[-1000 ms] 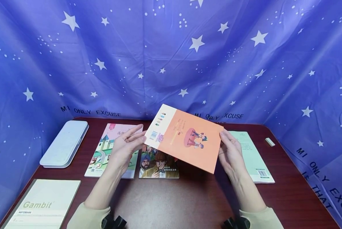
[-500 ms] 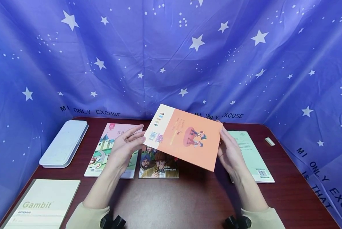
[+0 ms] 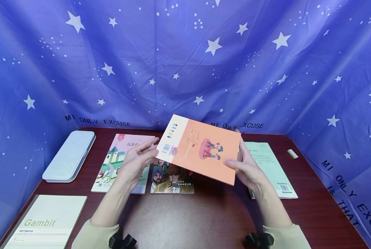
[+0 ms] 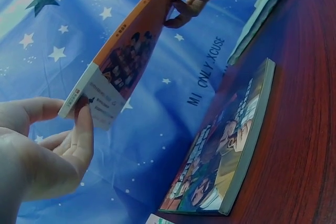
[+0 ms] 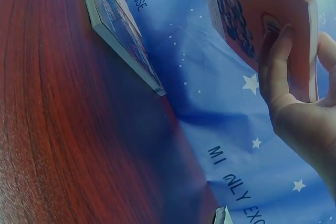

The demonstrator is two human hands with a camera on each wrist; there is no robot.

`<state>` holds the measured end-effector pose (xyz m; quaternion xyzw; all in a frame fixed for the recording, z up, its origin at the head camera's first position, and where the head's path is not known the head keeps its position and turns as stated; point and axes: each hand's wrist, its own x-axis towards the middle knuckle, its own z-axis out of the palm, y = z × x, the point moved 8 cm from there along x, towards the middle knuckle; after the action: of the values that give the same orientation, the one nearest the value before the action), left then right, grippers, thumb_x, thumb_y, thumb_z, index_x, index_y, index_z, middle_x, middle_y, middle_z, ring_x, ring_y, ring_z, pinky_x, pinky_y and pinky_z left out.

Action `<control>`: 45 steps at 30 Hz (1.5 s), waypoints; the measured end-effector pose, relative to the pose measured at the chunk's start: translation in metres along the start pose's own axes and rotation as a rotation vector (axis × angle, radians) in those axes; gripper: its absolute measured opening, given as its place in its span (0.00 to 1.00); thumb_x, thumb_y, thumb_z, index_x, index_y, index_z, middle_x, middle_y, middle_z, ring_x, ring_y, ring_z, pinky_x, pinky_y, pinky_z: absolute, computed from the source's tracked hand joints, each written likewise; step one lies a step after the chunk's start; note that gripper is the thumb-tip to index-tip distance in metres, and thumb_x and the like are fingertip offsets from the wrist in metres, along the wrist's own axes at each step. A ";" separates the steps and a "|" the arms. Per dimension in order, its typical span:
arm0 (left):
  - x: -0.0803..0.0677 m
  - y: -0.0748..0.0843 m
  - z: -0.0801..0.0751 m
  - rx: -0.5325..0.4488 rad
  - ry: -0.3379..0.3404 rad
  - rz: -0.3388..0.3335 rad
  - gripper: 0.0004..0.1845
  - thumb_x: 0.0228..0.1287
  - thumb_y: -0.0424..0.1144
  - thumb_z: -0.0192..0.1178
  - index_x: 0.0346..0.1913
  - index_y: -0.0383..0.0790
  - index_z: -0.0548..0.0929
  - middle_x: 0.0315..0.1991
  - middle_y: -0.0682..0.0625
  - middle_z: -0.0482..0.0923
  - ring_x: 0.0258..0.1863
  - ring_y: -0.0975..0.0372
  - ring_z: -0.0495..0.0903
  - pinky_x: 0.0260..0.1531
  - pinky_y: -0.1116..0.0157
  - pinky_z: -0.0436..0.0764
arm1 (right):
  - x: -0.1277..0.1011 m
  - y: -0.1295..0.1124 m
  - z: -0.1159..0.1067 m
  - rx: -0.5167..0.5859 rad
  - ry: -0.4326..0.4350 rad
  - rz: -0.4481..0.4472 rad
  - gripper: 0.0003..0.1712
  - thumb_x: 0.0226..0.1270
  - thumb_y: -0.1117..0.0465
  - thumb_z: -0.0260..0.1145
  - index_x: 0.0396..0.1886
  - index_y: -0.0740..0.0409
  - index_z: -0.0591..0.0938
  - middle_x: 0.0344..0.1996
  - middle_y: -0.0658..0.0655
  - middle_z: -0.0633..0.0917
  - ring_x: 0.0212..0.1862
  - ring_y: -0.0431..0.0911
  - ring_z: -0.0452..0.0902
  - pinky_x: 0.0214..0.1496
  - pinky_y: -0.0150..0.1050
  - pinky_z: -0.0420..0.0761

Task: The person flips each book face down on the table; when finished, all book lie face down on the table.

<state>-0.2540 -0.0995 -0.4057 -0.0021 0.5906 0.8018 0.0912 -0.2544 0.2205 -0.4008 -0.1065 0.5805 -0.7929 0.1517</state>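
Big blue star cloth (image 3: 185, 62) hangs behind the dark table (image 3: 204, 214).

Things on the table, all placed from the Sherlock book (image 3: 172, 180): a pale case (image 3: 69, 155) far to its left, a Gambit notebook (image 3: 45, 221) left and nearer the person, a pink book (image 3: 121, 162) just beside it on the left, a green book (image 3: 270, 167) well to its right, and a small eraser (image 3: 292, 154) further right, near the cloth.

The orange book (image 3: 201, 148) is up in the air, above and a bit right of the Sherlock book, tilted, back cover w/ barcode facing the head view. It touches no other book.

Left hand (image 3: 135, 162) holds the barcode corner. The wrist view shows thumb and fingers (image 4: 84, 124) pinching that corner, fingers close together.

Right hand (image 3: 247, 166) holds the other side. Thumb lies on the back cover, other fingers go behind; the wrist view shows a fingertip (image 5: 278, 45) pressed on the cover at the edge.

Step in hand, I think: holding the orange book w/ both hands and turning or checking it. Next move needs a firm pinch on both sides so it doesn't slip, and care not to bump the books below.
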 end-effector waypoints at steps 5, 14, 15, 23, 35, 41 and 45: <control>-0.002 0.001 0.007 0.048 -0.104 0.007 0.37 0.68 0.27 0.58 0.79 0.36 0.62 0.56 0.51 0.81 0.47 0.69 0.83 0.46 0.73 0.83 | 0.000 0.000 0.001 -0.005 -0.002 0.008 0.66 0.66 0.80 0.59 0.82 0.22 0.35 0.77 0.56 0.66 0.63 0.48 0.84 0.53 0.47 0.90; -0.003 -0.004 0.014 0.106 -0.178 -0.031 0.43 0.62 0.28 0.56 0.81 0.37 0.56 0.68 0.40 0.72 0.56 0.67 0.78 0.57 0.74 0.80 | -0.001 -0.003 -0.003 0.005 0.008 -0.019 0.56 0.72 0.78 0.56 0.85 0.34 0.42 0.61 0.53 0.85 0.54 0.49 0.89 0.46 0.47 0.91; -0.003 -0.005 0.015 0.106 -0.185 -0.032 0.43 0.62 0.28 0.56 0.81 0.37 0.56 0.66 0.41 0.73 0.56 0.67 0.78 0.56 0.74 0.80 | -0.001 -0.002 -0.004 0.000 0.018 -0.015 0.54 0.73 0.77 0.56 0.85 0.36 0.42 0.60 0.53 0.86 0.53 0.48 0.89 0.46 0.46 0.91; -0.001 -0.010 0.018 0.066 -0.165 -0.059 0.38 0.67 0.32 0.60 0.78 0.39 0.60 0.43 0.55 0.77 0.44 0.67 0.79 0.49 0.73 0.84 | -0.002 -0.001 -0.010 -0.014 0.093 0.027 0.46 0.80 0.66 0.56 0.85 0.40 0.44 0.56 0.49 0.88 0.50 0.47 0.90 0.44 0.46 0.91; 0.001 -0.011 0.019 0.074 -0.155 -0.041 0.34 0.73 0.35 0.58 0.78 0.40 0.61 0.53 0.51 0.80 0.49 0.65 0.83 0.53 0.70 0.85 | -0.009 -0.007 0.005 0.006 -0.101 0.020 0.52 0.78 0.72 0.53 0.84 0.32 0.38 0.63 0.53 0.84 0.48 0.50 0.91 0.35 0.44 0.91; 0.001 -0.011 0.018 0.089 -0.156 -0.032 0.33 0.72 0.33 0.59 0.77 0.39 0.62 0.65 0.39 0.76 0.51 0.62 0.84 0.52 0.67 0.85 | -0.008 -0.007 0.009 -0.011 -0.186 0.011 0.62 0.68 0.80 0.58 0.84 0.29 0.38 0.64 0.59 0.83 0.46 0.53 0.91 0.17 0.40 0.85; 0.000 -0.009 0.016 0.099 -0.142 -0.031 0.33 0.70 0.32 0.59 0.76 0.38 0.62 0.67 0.37 0.74 0.51 0.62 0.84 0.51 0.66 0.86 | -0.005 -0.005 0.009 -0.014 -0.184 0.017 0.60 0.69 0.80 0.56 0.84 0.31 0.38 0.62 0.58 0.85 0.44 0.52 0.92 0.17 0.39 0.85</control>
<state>-0.2508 -0.0817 -0.4098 0.0501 0.6214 0.7683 0.1451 -0.2468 0.2157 -0.3932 -0.1752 0.5706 -0.7742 0.2105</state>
